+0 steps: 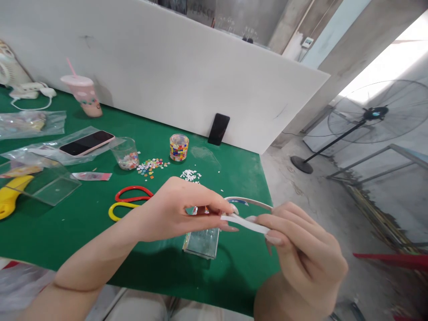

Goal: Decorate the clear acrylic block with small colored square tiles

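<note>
My left hand (177,207) is closed, thumb and fingers pinching one end of a white strip of tape (245,223) above the table. Farther along the same strip, my right hand (301,247) pinches it between thumb and fingers. Behind the strip curves a thin pale ring with a blue label inside (238,202), perhaps the tape's roll; its right side is hidden by my right hand. Below my left hand is a small clear box (202,243) with shiny bits along one edge, partly covered by the fingers. Scissors (133,198) with red and yellow handles lie left, blades hidden behind my hand.
Colourful small tiles (152,167) and white ones (190,175) lie loose on the green table (83,232). Beyond stand a mosaic-covered cup (179,148), a plastic cup (126,154) of tiles and an upright phone (219,129). A clear acrylic piece (55,185) sits left.
</note>
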`<state>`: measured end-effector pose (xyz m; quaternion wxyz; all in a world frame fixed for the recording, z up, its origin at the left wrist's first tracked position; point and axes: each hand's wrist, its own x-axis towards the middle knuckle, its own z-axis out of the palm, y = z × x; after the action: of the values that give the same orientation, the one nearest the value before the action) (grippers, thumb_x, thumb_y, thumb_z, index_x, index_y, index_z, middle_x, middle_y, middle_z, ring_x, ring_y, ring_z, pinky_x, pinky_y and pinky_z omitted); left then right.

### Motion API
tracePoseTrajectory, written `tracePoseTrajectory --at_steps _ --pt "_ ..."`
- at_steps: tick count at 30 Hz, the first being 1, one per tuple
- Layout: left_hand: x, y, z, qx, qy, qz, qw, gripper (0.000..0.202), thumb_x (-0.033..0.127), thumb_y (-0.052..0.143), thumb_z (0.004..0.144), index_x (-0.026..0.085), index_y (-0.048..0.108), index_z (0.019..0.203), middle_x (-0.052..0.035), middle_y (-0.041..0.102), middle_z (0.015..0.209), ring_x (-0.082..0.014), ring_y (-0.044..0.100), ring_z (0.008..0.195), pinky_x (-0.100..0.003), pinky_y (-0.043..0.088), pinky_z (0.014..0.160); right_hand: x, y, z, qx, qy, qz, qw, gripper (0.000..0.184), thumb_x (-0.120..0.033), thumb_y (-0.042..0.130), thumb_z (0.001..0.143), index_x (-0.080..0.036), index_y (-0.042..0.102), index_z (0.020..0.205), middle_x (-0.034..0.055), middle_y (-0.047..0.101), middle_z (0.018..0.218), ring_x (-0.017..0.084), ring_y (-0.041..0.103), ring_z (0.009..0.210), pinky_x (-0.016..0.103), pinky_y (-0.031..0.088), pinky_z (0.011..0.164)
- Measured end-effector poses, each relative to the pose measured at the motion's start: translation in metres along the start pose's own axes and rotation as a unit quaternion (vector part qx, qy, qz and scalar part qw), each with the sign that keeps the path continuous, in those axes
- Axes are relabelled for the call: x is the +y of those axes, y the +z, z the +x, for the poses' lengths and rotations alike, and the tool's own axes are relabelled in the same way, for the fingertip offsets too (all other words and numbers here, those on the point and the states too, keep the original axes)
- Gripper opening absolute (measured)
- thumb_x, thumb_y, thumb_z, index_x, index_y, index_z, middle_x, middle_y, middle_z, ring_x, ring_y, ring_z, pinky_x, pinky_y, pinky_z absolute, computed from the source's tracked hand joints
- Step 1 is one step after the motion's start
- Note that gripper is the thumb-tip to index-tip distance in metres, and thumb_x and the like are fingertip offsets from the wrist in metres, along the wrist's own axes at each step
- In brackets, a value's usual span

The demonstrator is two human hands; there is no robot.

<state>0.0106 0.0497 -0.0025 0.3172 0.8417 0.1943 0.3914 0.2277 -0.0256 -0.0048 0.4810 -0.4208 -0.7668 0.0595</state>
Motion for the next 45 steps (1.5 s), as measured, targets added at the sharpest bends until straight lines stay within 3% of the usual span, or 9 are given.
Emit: tracePoseTrajectory --at_steps 8,20,32,36,39,45 --pt "-0.0028 0.001 -0.0016 0.003 0.003 -0.008 1.0 0.012 0.025 0.074 0.084 0.022 0.077 0.096 -0.0002 0.078 0.076 -0.0091 0.067 0.058 -0.015 0.053 0.056 -0.001 -0.0025 0.002 -0.013 -0.011 -0.012 1.0 0.016 -0.007 0.058 0.09 -0.019 0.067 0.093 0.0008 0.059 0.068 0.014 0.046 0.06 0.03 0.037 0.054" --pt "-0.0037 0.0015 0.0008 0.024 0.048 -0.02 0.998 0.014 0.016 0.077 0.081 0.019 0.076 0.094 -0.0015 0.079 0.078 -0.0099 0.067 0.056 -0.016 0.053 0.053 0.0001 -0.0016 0.0023 -0.017 -0.027 -0.02 0.999 0.015 -0.007 0.057 0.091 -0.018 0.067 0.093 -0.0001 0.056 0.066 0.013 0.043 0.061 0.029 0.036 0.053" --pt "-0.0052 0.0021 0.0023 0.014 0.082 0.01 0.996 0.008 0.013 0.066 0.088 0.015 0.071 0.094 -0.0047 0.077 0.079 -0.0138 0.072 0.068 -0.019 0.055 0.059 -0.0023 -0.0008 0.0053 -0.014 -0.037 -0.041 0.998 0.011 -0.011 0.056 0.094 -0.017 0.065 0.092 -0.0012 0.055 0.065 0.011 0.042 0.06 0.027 0.036 0.053" --pt "-0.0029 0.0035 -0.0002 0.023 0.043 -0.001 0.999 0.008 0.012 0.068 0.086 0.018 0.066 0.091 -0.0008 0.075 0.078 -0.0116 0.069 0.068 -0.018 0.053 0.06 -0.0033 0.0009 0.0058 -0.016 -0.044 -0.058 0.997 0.01 -0.011 0.056 0.095 -0.016 0.065 0.092 -0.0011 0.055 0.065 0.011 0.041 0.06 0.027 0.036 0.053" --pt "-0.0008 0.0038 -0.0026 0.021 -0.003 -0.046 0.999 0.018 0.013 0.069 0.086 0.021 0.061 0.101 0.0028 0.07 0.074 -0.0112 0.067 0.069 -0.019 0.053 0.061 -0.0033 0.0005 0.0063 -0.022 -0.045 -0.062 0.997 0.01 -0.011 0.057 0.094 -0.016 0.064 0.091 -0.0009 0.057 0.065 0.011 0.041 0.06 0.027 0.037 0.053" --pt "0.0016 0.0029 -0.0017 -0.012 -0.028 -0.113 0.993 0.026 0.016 0.068 0.088 0.024 0.059 0.112 0.0049 0.067 0.071 -0.0097 0.065 0.07 -0.018 0.052 0.062 -0.0019 0.0006 0.0071 -0.032 -0.041 -0.056 0.997 0.012 -0.01 0.055 0.094 -0.017 0.065 0.092 -0.0011 0.056 0.064 0.011 0.041 0.059 0.027 0.036 0.052"
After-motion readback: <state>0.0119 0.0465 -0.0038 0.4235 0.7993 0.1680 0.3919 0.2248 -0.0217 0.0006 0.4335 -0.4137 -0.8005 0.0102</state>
